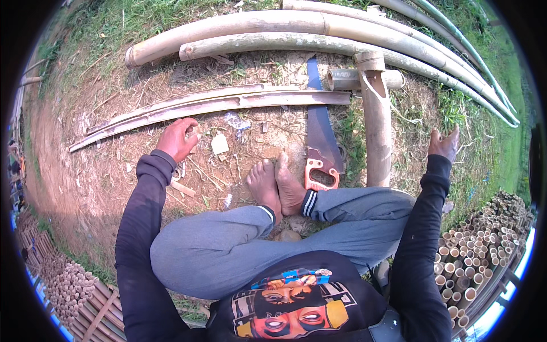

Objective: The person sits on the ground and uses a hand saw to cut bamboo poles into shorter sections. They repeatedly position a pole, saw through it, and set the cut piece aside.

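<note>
Right, both hands look free: left hand (178,139) sits just beside the split bamboo strips (228,104), thumb and fingers apart with a gap and nothing seen between them; contact with the lower strip can't be told from this angle. Right hand (444,145) hangs out to the side near the grass (451,108), thumb and fingers apart, no item visible, though the fingertips are foreshortened at this edge, so probably unloaded. The strips lie on the ground, running left to right in front of the bare feet (290,191), their right ends across the blade of the handsaw (323,134). Its orange handle is just beside the right foot. Right of the saw stands a notched bamboo post (377,137) with a short bamboo tube (343,80) showing on both sides of it; through or behind, not clear. Long bamboo poles (256,27) lie beyond. For good handling, I'd take a strip near its middle, thumb on the flat and off the split edges, which could splinter; lift it clear of the blade rather than drag it; and keep the toes away from the saw, since the toothed edge isn't easy to make out.
</note>
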### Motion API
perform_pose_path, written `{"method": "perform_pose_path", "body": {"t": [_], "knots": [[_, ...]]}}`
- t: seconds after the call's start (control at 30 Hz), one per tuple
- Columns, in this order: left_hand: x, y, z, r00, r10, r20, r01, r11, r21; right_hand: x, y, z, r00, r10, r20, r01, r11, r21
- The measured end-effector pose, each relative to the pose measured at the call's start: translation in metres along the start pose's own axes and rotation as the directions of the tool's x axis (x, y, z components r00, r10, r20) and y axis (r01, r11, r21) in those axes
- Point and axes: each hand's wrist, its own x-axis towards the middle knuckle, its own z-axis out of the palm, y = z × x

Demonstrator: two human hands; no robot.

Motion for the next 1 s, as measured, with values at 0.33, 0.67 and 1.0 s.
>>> {"method": "perform_pose_path", "body": {"t": [0.33,0.67,1.0], "knots": [[0.215,0.063,0.022,0.849,-0.488,0.204,0.345,0.217,-0.913,-0.165,-0.091,0.013,0.518,-0.654,0.551,-0.109,0.588,0.801],[0.303,0.096,0.059,0.724,-0.636,0.268,-0.141,-0.516,-0.845,-0.165,-0.085,0.031,0.273,-0.753,0.598,-0.253,0.544,0.800],[0.223,0.182,-0.113,0.825,-0.542,-0.159,-0.383,-0.330,-0.863,-0.174,-0.072,0.056,0.339,-0.722,0.603,-0.169,0.584,0.794]]}}
